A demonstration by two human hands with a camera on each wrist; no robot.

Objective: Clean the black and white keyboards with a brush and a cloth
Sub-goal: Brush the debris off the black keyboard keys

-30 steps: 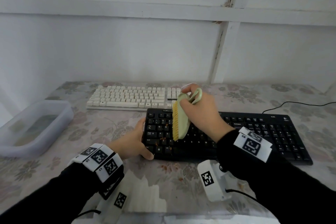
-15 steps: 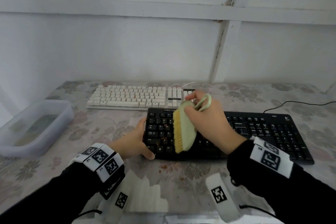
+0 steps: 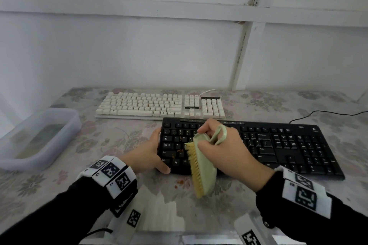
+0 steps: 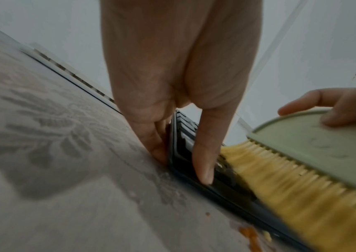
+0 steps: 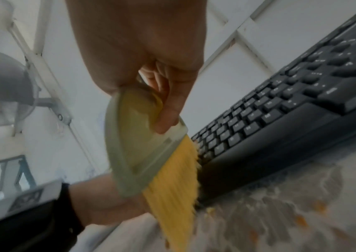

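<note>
The black keyboard (image 3: pixel 278 145) lies across the table in front of me, with the white keyboard (image 3: pixel 159 105) behind it to the left. My left hand (image 3: pixel 157 151) grips the black keyboard's left end, its thumb (image 4: pixel 202 162) on the front corner and its fingers along the side. My right hand (image 3: pixel 209 141) grips a pale green brush (image 3: pixel 205 167) with yellow bristles (image 5: pixel 172 179). The bristles face left and lie against the left keys and the front edge; the brush's near end hangs over the table. Orange crumbs (image 3: pixel 180 182) lie on the table below it, and a few sit on the keys.
A clear plastic tub (image 3: pixel 39 137) stands at the left. A white ribbed sheet (image 3: pixel 159 215) lies at the near table edge. The black cable (image 3: pixel 328 113) runs off to the right. A wall closes the back, with a fan (image 5: pixel 0 88) mounted on it.
My right hand has drawn the brush toward me across the left keys, so its near end now passes the front edge. Crumbs now lie on the table. The left hand has stayed put.
</note>
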